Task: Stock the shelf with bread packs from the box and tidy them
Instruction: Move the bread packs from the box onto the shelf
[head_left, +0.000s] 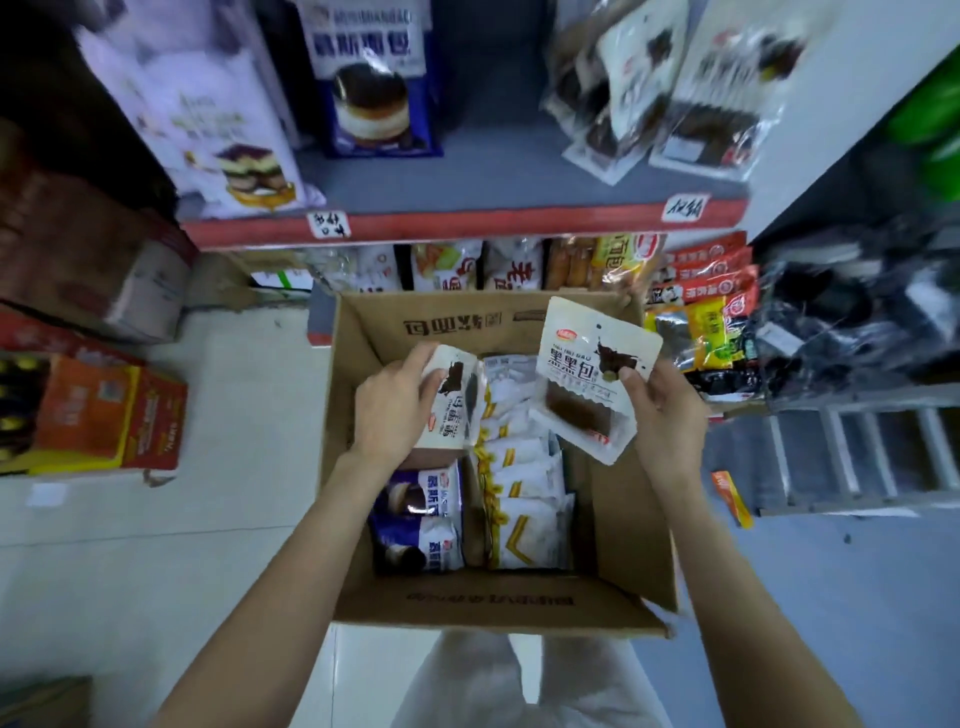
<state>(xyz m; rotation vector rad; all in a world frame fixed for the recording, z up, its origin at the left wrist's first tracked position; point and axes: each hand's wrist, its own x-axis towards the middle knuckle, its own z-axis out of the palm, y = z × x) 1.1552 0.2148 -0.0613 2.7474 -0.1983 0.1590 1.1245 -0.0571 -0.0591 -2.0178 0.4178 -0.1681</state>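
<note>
Packs in both my hands over the box (613, 525): my left hand (392, 402) curls round one bread pack (451, 402), long axis upright; my right hand (662, 410) pinches another pack (589, 376) by its edge, tilted. Shelf (467, 176) lies beyond, its dark bread stack (670, 98) nearer my right

Shelf and floor with their loads

The grey shelf (467, 176) with a red front edge carries a purple-white pack (208, 114), a blue pack (374, 83) and clear packs of dark bread (670, 88) at its right end. The pale floor (234, 415) bears an open cardboard box (613, 519), an orange carton (104, 415) and a metal ladder (857, 457).
</note>
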